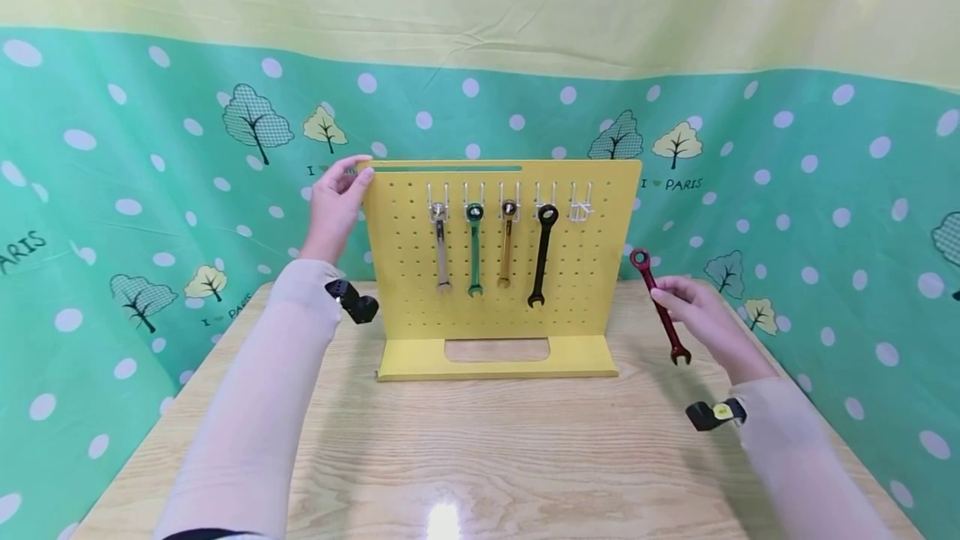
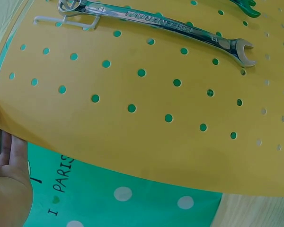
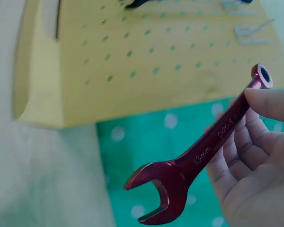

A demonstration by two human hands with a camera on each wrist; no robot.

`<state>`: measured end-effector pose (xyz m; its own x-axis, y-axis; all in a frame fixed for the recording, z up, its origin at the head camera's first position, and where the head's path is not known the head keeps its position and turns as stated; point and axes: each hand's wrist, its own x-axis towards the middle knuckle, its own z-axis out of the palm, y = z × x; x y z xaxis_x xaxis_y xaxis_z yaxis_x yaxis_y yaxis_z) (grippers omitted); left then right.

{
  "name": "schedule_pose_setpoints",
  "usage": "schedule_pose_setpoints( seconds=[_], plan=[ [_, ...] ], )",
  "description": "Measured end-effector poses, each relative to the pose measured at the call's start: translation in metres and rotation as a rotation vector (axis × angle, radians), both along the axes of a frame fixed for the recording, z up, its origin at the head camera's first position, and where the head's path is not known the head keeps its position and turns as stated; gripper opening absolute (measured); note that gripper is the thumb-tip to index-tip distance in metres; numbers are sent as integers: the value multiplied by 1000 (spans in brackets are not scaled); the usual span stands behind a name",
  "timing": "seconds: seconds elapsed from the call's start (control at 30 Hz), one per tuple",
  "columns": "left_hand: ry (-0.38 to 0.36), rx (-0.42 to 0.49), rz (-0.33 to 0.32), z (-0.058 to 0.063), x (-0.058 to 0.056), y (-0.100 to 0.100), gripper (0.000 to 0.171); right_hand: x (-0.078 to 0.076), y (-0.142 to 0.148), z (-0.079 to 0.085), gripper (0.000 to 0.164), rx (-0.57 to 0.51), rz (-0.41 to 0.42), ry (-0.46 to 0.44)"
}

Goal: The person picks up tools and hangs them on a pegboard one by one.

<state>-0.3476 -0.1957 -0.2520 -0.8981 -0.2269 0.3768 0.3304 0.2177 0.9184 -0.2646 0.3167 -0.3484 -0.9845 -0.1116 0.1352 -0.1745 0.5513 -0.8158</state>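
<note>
My left hand (image 1: 334,211) grips the upper left corner of an upright yellow pegboard (image 1: 420,311), thumb in front and fingers behind. In my right hand (image 1: 701,315) a dark red combination wrench (image 3: 206,146) is pinched near its ring end, its open end pointing down. It is held in the air just right of the board. From white hooks on the board hang a silver wrench (image 1: 442,252), a green wrench (image 1: 475,252), a gold wrench (image 1: 507,244) and a larger black wrench (image 1: 542,257), all ring end up. Another white hook (image 1: 581,208) sits to their right.
The board's folded base (image 1: 412,361) stands on a light wood table (image 1: 480,440). Behind and at both sides hangs a green and yellow printed cloth (image 1: 517,98). A small black camera is strapped to each wrist.
</note>
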Motion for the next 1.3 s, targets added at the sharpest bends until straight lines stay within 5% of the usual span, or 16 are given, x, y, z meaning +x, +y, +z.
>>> schedule_pose_setpoints(
  seconds=[0.53,0.8,1.3],
  plan=[
    [9,-2,-2,0,1,1,38,-7,-48,46,57,-133,33,47],
    [7,9,-1,0,1,1,35,-16,-65,48,54,-185,50,70],
    [-6,3,5,1,2,1,38,-38,-77,37,57,-290,59,-25]
  ],
)
